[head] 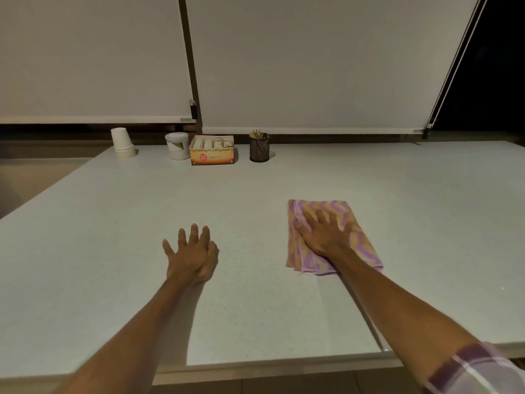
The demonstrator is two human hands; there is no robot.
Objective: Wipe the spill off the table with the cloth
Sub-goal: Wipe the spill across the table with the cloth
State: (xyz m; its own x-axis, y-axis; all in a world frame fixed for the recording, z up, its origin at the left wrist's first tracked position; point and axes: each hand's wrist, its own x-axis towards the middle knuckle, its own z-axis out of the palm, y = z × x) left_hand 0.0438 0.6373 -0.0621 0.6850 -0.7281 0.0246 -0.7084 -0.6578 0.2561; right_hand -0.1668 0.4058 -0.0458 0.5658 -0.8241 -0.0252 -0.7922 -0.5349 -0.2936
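Note:
A folded cloth [360,245] with pink and orange stripes lies on the pale speckled table [255,189], right of centre. My right hand [325,234] presses flat on top of it, fingers spread and pointing away from me. Left of the cloth, my left hand [191,255] rests palm down on the bare table with fingers apart, holding nothing. I cannot make out any spill on the surface; part of the cloth is hidden under my right hand and wrist.
Along the table's far edge stand a stack of white paper cups [122,143], a white tub [177,145], an orange box of sachets [212,150] and a dark mesh cup of sticks [259,147]. Roller blinds hang behind. The table's near edge runs below my forearms.

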